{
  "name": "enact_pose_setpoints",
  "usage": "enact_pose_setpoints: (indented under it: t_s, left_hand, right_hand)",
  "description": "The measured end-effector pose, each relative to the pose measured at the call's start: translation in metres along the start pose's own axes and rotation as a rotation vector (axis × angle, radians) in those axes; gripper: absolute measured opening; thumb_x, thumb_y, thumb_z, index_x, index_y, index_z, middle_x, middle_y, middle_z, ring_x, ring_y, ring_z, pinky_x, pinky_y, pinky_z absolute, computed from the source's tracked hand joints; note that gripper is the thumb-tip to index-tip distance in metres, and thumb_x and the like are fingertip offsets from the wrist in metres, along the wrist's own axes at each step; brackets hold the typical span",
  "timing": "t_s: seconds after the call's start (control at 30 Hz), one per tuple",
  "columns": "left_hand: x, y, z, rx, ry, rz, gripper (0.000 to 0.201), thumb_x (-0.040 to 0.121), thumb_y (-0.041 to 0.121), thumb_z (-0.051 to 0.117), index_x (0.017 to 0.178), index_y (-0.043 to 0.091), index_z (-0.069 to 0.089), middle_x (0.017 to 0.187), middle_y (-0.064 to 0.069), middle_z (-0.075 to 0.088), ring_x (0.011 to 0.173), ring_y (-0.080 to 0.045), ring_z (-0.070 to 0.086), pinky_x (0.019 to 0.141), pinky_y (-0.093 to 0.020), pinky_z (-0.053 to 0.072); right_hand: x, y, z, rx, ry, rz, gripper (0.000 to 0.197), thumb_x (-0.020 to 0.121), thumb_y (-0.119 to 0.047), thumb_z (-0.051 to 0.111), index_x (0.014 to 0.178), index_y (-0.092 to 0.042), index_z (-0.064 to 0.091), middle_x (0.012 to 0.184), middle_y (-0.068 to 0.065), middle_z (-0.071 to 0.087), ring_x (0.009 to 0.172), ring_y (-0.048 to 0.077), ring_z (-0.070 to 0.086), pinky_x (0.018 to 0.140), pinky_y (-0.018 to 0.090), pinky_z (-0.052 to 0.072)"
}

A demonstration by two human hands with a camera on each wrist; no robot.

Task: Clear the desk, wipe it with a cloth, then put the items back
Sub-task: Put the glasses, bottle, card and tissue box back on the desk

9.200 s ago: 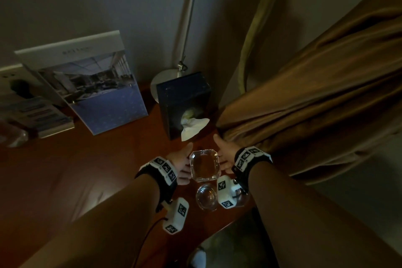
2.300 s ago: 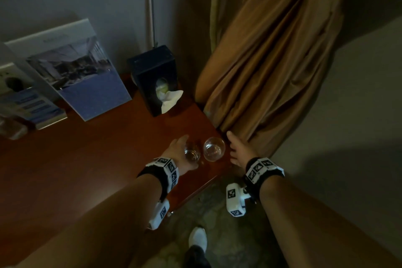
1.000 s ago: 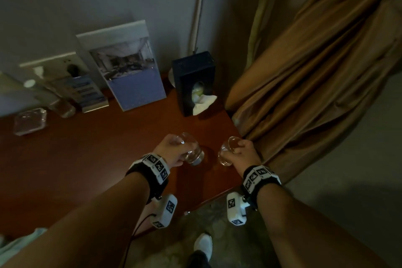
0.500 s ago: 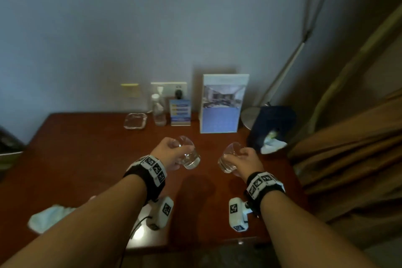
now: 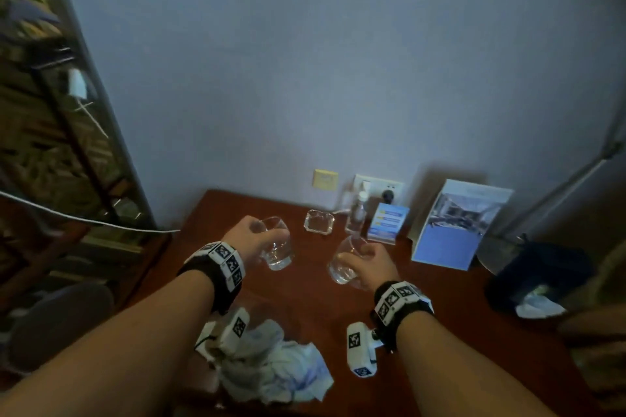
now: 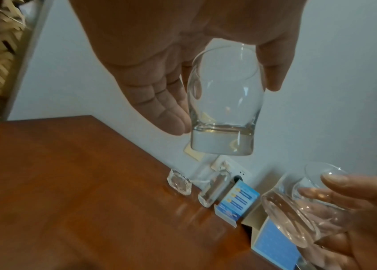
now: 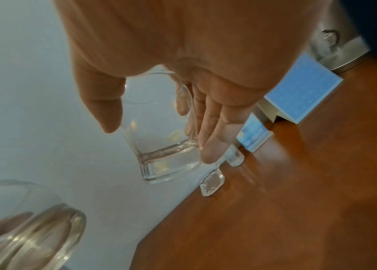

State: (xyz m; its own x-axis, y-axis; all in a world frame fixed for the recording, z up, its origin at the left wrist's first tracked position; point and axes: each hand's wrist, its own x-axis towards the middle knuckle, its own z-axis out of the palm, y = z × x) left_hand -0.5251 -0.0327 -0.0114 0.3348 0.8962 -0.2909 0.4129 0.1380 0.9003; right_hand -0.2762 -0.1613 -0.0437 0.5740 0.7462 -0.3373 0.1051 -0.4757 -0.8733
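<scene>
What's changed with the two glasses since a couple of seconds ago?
Both glasses stood at the desk's right front corner. Now the left hand grips one glass and the right hand the other glass, carried in the air toward the ashtray. The cloth lies unmoved.

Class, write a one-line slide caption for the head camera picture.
Each hand, left hand and right hand, holds an empty glass above the wooden desk, crumpled cloth lying near the front edge.

Head view looks down over the desk (image 5: 338, 315); both wrist views, close, share its back edge.
</scene>
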Motion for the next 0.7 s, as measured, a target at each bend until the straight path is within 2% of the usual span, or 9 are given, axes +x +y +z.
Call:
enact_pose_setpoints:
  t_s: [0.1, 0.2, 0.33, 0.43, 0.53, 0.63, 0.7]
  left_hand:
    - [0.009, 0.002, -0.026, -0.012, 0.014, 0.011, 0.064, 0.069, 0.052, 0.087, 0.114, 0.019, 0.056, 0.111, -0.005, 0.065, 0.094, -0.023, 0.069, 0.066, -0.034, 0.058]
    - [0.024, 0.000, -0.039, -0.013, 0.028, 0.016, 0.062, 0.070, 0.055, 0.085, 0.113, 0.020, 0.056, 0.109, -0.004, 0.066, 0.091, -0.024, 0.071, 0.073, -0.037, 0.062]
    - [0.049, -0.005, -0.043, -0.036, 0.044, 0.005, 0.060, 0.071, 0.054, 0.086, 0.111, 0.019, 0.057, 0.106, -0.008, 0.068, 0.080, -0.023, 0.070, 0.065, -0.033, 0.057]
    - [0.072, -0.002, -0.043, -0.039, 0.064, -0.006, 0.058, 0.071, 0.052, 0.087, 0.109, 0.018, 0.058, 0.103, -0.009, 0.070, 0.074, -0.022, 0.068, 0.063, -0.032, 0.056]
    - [0.098, 0.003, -0.046, -0.060, 0.078, -0.024, 0.062, 0.067, 0.054, 0.088, 0.108, 0.019, 0.058, 0.107, -0.009, 0.070, 0.080, -0.024, 0.072, 0.062, -0.031, 0.058]
    - [0.123, 0.008, -0.053, -0.051, 0.107, -0.059, 0.078, 0.051, 0.067, 0.086, 0.106, 0.021, 0.059, 0.107, -0.008, 0.069, 0.087, -0.029, 0.074, 0.069, -0.038, 0.062]
    - [0.138, 0.009, -0.056, -0.047, 0.128, -0.086, 0.075, 0.054, 0.066, 0.086, 0.107, 0.021, 0.058, 0.108, -0.007, 0.068, 0.089, -0.030, 0.074, 0.075, -0.044, 0.062]
  right_hand:
    - [0.005, -0.022, 0.025, -0.010, -0.017, -0.026, 0.073, 0.069, -0.040, 0.092, 0.127, -0.020, 0.052, 0.113, -0.003, 0.060, 0.101, 0.021, 0.066, 0.079, 0.043, 0.064]
    - [0.017, -0.040, 0.041, -0.030, -0.027, -0.046, 0.071, 0.070, -0.041, 0.091, 0.125, -0.020, 0.052, 0.111, -0.006, 0.057, 0.105, 0.022, 0.064, 0.080, 0.045, 0.064]
    - [0.040, -0.054, 0.051, -0.067, -0.045, -0.066, 0.074, 0.069, -0.044, 0.091, 0.127, -0.021, 0.051, 0.113, -0.005, 0.058, 0.104, 0.021, 0.065, 0.075, 0.042, 0.065]
    - [0.062, -0.064, 0.055, -0.085, -0.068, -0.066, 0.070, 0.071, -0.043, 0.089, 0.126, -0.020, 0.052, 0.113, -0.003, 0.060, 0.101, 0.022, 0.066, 0.076, 0.042, 0.065]
    - [0.090, -0.078, 0.060, -0.094, -0.092, -0.057, 0.065, 0.076, -0.039, 0.088, 0.126, -0.017, 0.052, 0.110, -0.002, 0.059, 0.095, 0.018, 0.066, 0.070, 0.034, 0.063]
    - [0.121, -0.088, 0.069, -0.123, -0.118, -0.057, 0.065, 0.077, -0.041, 0.086, 0.126, -0.017, 0.051, 0.118, 0.004, 0.060, 0.096, 0.018, 0.064, 0.061, 0.026, 0.055]
    - [0.144, -0.089, 0.078, -0.152, -0.134, -0.054, 0.063, 0.077, -0.041, 0.085, 0.126, -0.017, 0.052, 0.117, 0.004, 0.060, 0.099, 0.020, 0.063, 0.061, 0.024, 0.050]
